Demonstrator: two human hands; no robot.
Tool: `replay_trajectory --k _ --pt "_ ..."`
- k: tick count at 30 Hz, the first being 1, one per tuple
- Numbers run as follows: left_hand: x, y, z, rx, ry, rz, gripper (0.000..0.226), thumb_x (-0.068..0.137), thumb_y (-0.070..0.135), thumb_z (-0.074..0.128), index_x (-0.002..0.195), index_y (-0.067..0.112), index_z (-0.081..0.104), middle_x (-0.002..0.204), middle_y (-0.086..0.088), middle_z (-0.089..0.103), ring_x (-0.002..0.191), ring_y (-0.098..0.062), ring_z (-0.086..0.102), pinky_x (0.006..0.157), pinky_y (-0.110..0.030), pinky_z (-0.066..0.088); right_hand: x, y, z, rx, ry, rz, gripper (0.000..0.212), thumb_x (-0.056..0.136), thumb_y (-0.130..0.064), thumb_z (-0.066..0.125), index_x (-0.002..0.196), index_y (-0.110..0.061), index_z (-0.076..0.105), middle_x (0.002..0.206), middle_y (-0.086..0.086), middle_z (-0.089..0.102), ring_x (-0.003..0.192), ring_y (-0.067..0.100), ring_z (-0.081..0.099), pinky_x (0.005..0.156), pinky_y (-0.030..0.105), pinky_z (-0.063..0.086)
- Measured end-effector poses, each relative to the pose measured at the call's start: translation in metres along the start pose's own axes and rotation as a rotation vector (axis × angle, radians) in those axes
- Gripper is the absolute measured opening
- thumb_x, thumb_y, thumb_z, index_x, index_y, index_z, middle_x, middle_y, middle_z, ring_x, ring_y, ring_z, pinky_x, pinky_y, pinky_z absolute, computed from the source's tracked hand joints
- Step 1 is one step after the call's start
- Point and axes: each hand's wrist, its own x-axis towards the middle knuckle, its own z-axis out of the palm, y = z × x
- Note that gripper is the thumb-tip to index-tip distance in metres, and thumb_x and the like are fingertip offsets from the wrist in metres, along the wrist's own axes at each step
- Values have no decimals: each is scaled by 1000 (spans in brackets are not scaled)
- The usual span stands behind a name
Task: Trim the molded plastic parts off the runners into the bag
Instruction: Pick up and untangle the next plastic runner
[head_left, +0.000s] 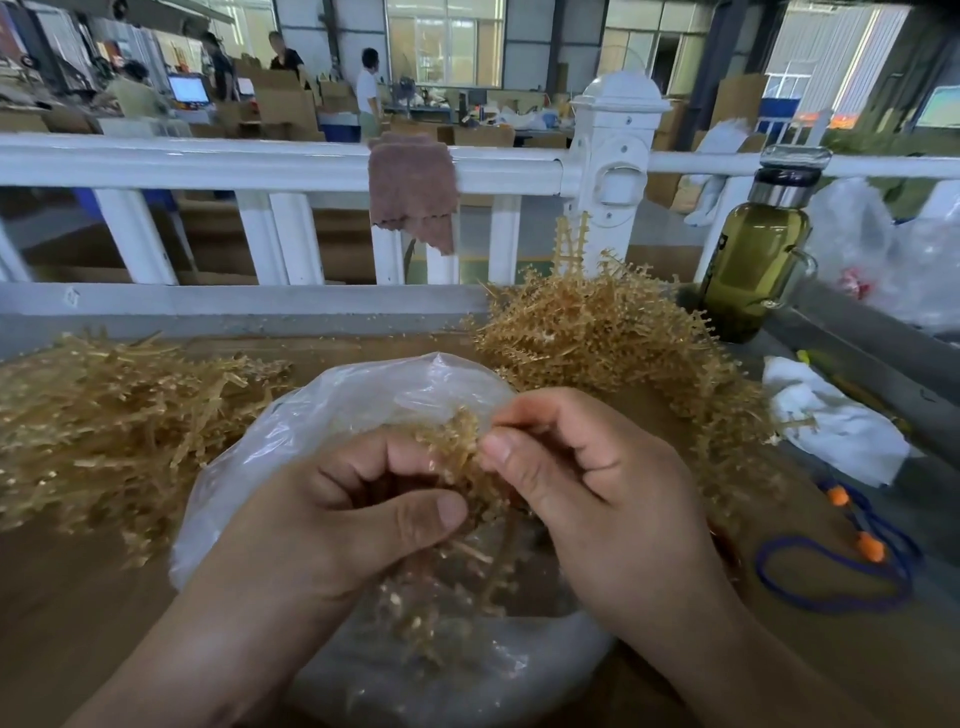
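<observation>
A clear plastic bag (363, 395) lies open on the brown table in front of me, with small tan plastic parts (415, 623) collected in its bottom. Over the bag's mouth both hands hold one tan runner with parts on it (457, 452). My left hand (343, 525) grips its lower end with curled fingers and thumb. My right hand (587, 478) pinches its upper part between thumb and forefinger. A heap of runners with parts (613, 338) sits behind the bag to the right. Bare tan runners (114, 415) are piled on the left.
A white railing (260, 166) with a brown cloth (413, 187) over it closes the table's far side. At the right stand a glass bottle of olive liquid (753, 260), crumpled white paper (836, 421), a clear bag (893, 260) and corded orange earplugs (852, 545). People work far behind.
</observation>
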Motion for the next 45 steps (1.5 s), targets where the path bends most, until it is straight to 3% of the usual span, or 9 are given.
replay_trajectory --k 5,8,10,15,22,27,32,38,45 --pt "-3 -1 8 79 117 198 42 50 52 95 75 23 76 66 -3 71 58 -15 67 56 -19 54 -1 2 -3 176 -16 55 28 86 -55 64 86 -27 70 79 -5 72 71 1 68 65 13 53" --pt "-2 0 14 -82 42 243 41 57 54 91 80 23 76 68 -3 70 56 -17 68 55 -20 55 2 5 -2 596 -204 349 69 76 -78 61 91 -12 72 94 21 73 88 37 71 88 57 56" --pt "-3 2 17 -101 5 256 37 65 46 89 85 18 76 70 -8 70 54 -16 66 52 -19 52 4 2 -4 781 -374 445 81 80 -74 61 108 2 69 103 32 69 89 43 66 89 63 50" --pt "-4 3 20 -56 94 182 9 69 17 70 75 17 77 64 -12 69 46 -13 61 43 -16 47 4 1 -10 673 -478 443 28 86 -28 70 105 -8 74 102 33 68 98 59 61 89 75 44" --pt "0 3 10 -14 30 -24 64 36 58 96 78 14 77 62 -10 66 36 -17 52 36 -18 41 9 -5 -14 279 -391 409 20 73 -34 69 89 -25 78 86 -2 76 85 14 73 83 42 56" --pt "0 1 3 29 -98 -119 62 41 53 98 83 12 78 71 -22 67 54 -30 57 56 -37 52 9 2 -9 542 -310 534 8 71 -21 67 74 -16 72 85 12 72 83 29 69 85 52 54" --pt "0 0 6 14 -110 -126 56 34 49 98 69 12 74 60 -12 61 47 -19 55 43 -21 44 14 10 -11 866 -203 608 18 75 -11 59 64 -23 67 77 12 70 65 21 64 63 34 52" --pt "-1 8 12 -190 -10 -40 71 22 46 101 76 6 78 54 -10 64 41 -10 58 43 -12 46 17 13 -13 869 -197 608 35 93 1 50 70 -19 66 77 16 69 57 21 62 55 33 50" --pt "2 1 8 -137 93 -27 77 25 56 98 77 3 76 64 -17 64 56 -23 61 46 -25 47 22 13 -20 783 -24 534 12 93 -9 62 83 -14 67 75 11 66 53 19 60 49 29 51"
